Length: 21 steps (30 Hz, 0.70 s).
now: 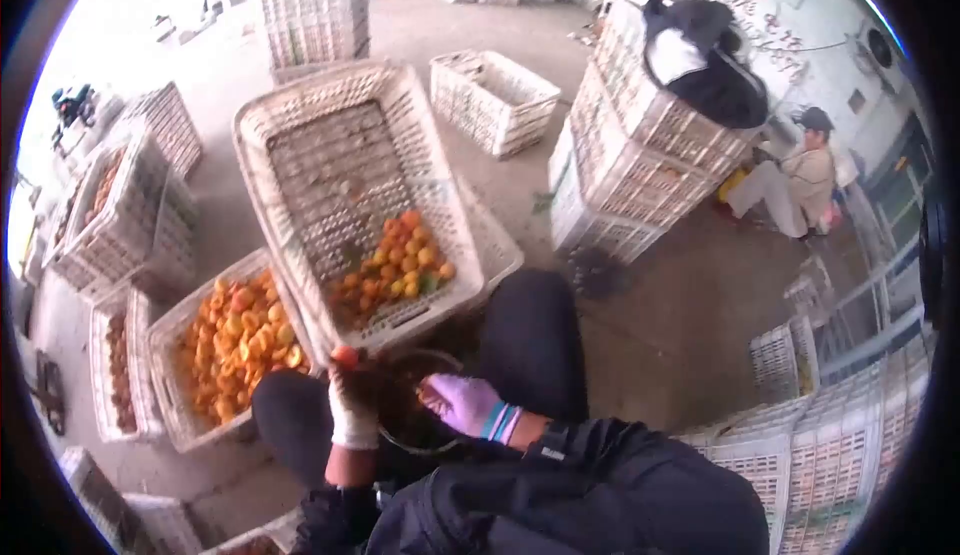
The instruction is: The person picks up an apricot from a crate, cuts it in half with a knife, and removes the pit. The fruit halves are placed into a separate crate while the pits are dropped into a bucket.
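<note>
My left hand (353,410), in a whitish glove, is closed round an orange-red fruit (344,357) beside the near rim of a tilted crate. My right hand (465,402), in a purple glove with striped cuff, is closed over a dark round container (420,443) between my knees; what its fingers hold is too small to make out. Whole orange fruits (405,255) lie in the lower corner of the tilted white crate (452,205). To the left, another crate (180,430) holds many orange fruits (245,335), several of them cut open.
Stacked crates (640,155) with dark clothing (710,65) on top rise at right. A white crate (495,105) stands on the floor ahead. More crates (130,215) are at left and lower right. A person (800,180) sits by the right wall.
</note>
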Motion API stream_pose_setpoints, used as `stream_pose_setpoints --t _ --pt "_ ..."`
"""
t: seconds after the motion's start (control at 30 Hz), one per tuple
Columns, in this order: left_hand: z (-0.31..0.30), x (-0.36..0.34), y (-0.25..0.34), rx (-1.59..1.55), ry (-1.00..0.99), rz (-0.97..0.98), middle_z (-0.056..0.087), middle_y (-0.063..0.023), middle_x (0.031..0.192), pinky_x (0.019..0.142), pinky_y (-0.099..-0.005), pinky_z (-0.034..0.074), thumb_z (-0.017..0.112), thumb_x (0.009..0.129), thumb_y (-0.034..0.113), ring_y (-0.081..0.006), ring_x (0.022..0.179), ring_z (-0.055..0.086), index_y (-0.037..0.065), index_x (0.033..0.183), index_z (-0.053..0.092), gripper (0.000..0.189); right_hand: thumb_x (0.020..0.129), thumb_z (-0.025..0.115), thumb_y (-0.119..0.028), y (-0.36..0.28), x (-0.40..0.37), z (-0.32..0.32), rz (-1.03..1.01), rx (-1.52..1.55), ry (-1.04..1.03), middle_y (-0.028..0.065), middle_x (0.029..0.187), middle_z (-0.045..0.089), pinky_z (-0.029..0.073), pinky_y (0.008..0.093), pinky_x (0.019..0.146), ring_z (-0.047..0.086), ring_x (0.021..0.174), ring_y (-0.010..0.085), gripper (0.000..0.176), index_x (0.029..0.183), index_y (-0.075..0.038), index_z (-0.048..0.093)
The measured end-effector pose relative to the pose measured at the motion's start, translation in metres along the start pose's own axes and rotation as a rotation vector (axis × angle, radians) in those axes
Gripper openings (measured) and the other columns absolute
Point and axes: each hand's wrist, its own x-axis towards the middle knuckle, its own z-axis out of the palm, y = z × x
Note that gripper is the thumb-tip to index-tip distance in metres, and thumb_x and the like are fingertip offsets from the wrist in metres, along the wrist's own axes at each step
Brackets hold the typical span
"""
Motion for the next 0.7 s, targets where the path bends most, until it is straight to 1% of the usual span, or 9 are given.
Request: stream_pose_setpoints --t 0.03,0.07,0.1,0.2,0.33,0.43,0.47,0.53,0.7 --pt "0.028 -0.012 0.001 0.112 -0.081 0.02 0.062 -0.0125 0.095 0.078 -0.0449 0.051 0.054 0.087 0.063 -0.0312 0.085 0.06 0.007 0.103 0.058 0.058 0.088 0.066 -0.028 0.005 -0.001 0.002 0.093 0.255 -0.019 0.0108 0.09 0.068 0.054 0.0385 0.068 0.068 0.081 0.0293 0.027 0.105 -0.007 0.061" --pt "0.026 -0.008 -0.007 0.273 -0.005 0.14 0.062 -0.0102 0.092 0.075 -0.0401 0.052 0.058 0.087 0.057 -0.0271 0.081 0.06 0.005 0.104 0.06 0.055 0.087 0.07 -0.031 -0.004 0.003 -0.001 0.195 0.108 -0.023 0.0095 0.093 0.069 0.054 0.0337 0.072 0.068 0.083 0.024 0.035 0.11 -0.007 0.061" --pt "0.024 -0.006 -0.01 0.432 0.083 0.279 0.063 -0.0078 0.088 0.072 -0.0353 0.052 0.063 0.087 0.052 -0.0229 0.077 0.06 0.003 0.105 0.061 0.052 0.088 0.07 -0.027 -0.008 0.009 -0.008 0.266 0.227 -0.079 0.0102 0.105 0.067 0.052 0.0306 0.083 0.066 0.095 0.0198 0.037 0.116 -0.005 0.059" --pt "0.04 -0.019 -0.016 0.744 0.034 0.226 0.062 -0.0031 0.101 0.084 -0.0276 0.047 0.066 0.09 0.036 -0.0144 0.093 0.057 0.003 0.117 0.057 0.044 0.089 0.068 -0.012 0.0 0.025 0.002 0.154 0.419 0.031 0.0098 0.123 0.059 0.045 0.0291 0.097 0.058 0.114 0.0173 0.041 0.125 -0.003 0.052" --pt "0.041 -0.021 -0.017 0.798 -0.125 0.15 0.054 -0.0091 0.123 0.095 -0.034 0.043 0.066 0.09 0.038 -0.0199 0.111 0.051 0.004 0.135 0.041 0.061 0.091 0.066 -0.013 -0.001 0.04 0.012 0.019 0.626 0.02 0.0091 0.121 0.059 0.045 0.0274 0.096 0.058 0.112 0.0161 0.037 0.124 -0.003 0.053" --pt "0.051 -0.029 -0.015 0.855 -0.149 0.22 0.054 -0.009 0.12 0.094 -0.0346 0.043 0.062 0.092 0.039 -0.0202 0.109 0.051 0.004 0.132 0.041 0.057 0.091 0.064 -0.01 0.0 0.039 0.019 0.065 0.744 -0.049 0.009 0.124 0.058 0.045 0.0278 0.096 0.056 0.113 0.0139 0.034 0.122 -0.004 0.053" --pt "0.02 -0.015 -0.019 0.9 -0.081 0.242 0.054 -0.0084 0.118 0.092 -0.0346 0.044 0.057 0.095 0.041 -0.0193 0.106 0.052 0.005 0.128 0.044 0.051 0.091 0.064 -0.01 0.005 0.039 0.025 0.053 0.738 -0.049 0.009 0.124 0.058 0.045 0.0278 0.096 0.056 0.113 0.0139 0.034 0.122 -0.004 0.053" --pt "0.029 -0.019 -0.016 0.959 -0.087 0.272 0.056 -0.0076 0.113 0.091 -0.0324 0.044 0.052 0.097 0.044 -0.0177 0.102 0.052 0.005 0.122 0.048 0.046 0.091 0.064 -0.008 0.015 0.039 0.04 0.061 1.107 -0.049 0.0085 0.121 0.06 0.046 0.0278 0.096 0.058 0.109 0.0138 0.033 0.122 -0.002 0.053" --pt "-0.02 0.005 -0.023 0.873 -0.046 0.27 0.061 -0.0069 0.1 0.082 -0.0296 0.047 0.056 0.095 0.037 -0.0152 0.091 0.055 0.004 0.114 0.053 0.037 0.096 0.054 -0.005 -0.003 0.039 0.023 -0.008 0.698 -0.079 0.0086 0.115 0.06 0.049 0.0296 0.093 0.06 0.104 0.0154 0.028 0.123 -0.002 0.052"
